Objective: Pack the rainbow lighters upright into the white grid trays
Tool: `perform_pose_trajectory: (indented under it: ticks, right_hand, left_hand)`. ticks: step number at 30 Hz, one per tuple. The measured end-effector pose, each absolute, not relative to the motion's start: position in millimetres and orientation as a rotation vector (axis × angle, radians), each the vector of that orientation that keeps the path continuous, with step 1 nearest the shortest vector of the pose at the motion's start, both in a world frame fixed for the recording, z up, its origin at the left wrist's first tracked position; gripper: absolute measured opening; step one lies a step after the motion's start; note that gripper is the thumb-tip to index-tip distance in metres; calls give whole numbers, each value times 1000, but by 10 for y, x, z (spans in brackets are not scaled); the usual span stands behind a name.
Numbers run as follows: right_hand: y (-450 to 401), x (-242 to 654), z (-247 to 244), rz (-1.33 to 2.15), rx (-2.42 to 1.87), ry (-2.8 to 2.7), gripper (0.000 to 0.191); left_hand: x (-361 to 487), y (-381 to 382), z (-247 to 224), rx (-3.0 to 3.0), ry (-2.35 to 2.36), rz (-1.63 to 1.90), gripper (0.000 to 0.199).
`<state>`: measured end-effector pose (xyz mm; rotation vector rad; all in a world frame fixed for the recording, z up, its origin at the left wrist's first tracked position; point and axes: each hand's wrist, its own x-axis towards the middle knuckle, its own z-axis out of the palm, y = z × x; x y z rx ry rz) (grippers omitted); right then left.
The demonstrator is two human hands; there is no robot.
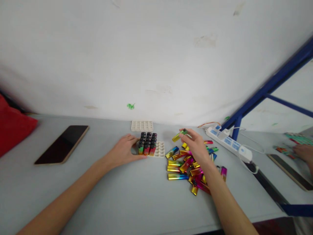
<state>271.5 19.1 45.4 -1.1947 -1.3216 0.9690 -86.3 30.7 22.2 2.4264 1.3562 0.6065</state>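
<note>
Upright lighters [147, 142] with black tops stand packed in rows on the left part of a white tray with round hollows [160, 149]. My left hand [126, 147] is curved around the left side of this tray, thumb along the front and fingers behind, steadying the tray and its lighters. Between the thumb and fingers of my right hand [195, 143] is a shiny yellow-green lighter [179, 135], tilted and raised over a loose pile of metallic lighters [186, 164]. The pile mixes yellow, pink, blue and green. My right hand and wrist hide part of it.
A second white tray [142, 126] lies against the wall. At left are a dark phone-like slab [63, 144] and red cloth [16, 125]. A white power strip [228, 143] with cables borders a blue metal frame [262, 89]. Another person's hand [304, 152] shows at far right.
</note>
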Motion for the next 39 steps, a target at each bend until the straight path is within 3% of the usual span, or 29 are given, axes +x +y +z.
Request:
perform_pose_trajectory:
  ticks: [5, 11, 19, 28, 33, 39]
  right_hand:
    - [55, 2400, 601, 1249, -992, -1020, 61]
    - [-46, 2106, 584, 1429, -958, -1123, 66]
    - [-113, 1958, 470, 763, -1332, -1553, 65]
    - [-73, 1985, 452, 606, -1469, -1562, 49]
    - [-68, 2016, 468, 611, -1402, -1578, 54]
    - [-63, 2087, 495, 596, -1207, -1769, 41]
  left_hand:
    - [-975, 346, 196, 2417, 1283, 659, 50]
    - [-1026, 334, 217, 2411, 1220, 622, 53]
    - [-933, 231, 235, 2491, 1146, 633, 48]
    - [-814, 158, 180, 2532, 1202, 653, 46]
    - [-812, 166, 206, 2493, 1214, 648, 49]
    - [-814, 180, 216, 2449, 1189, 612, 53]
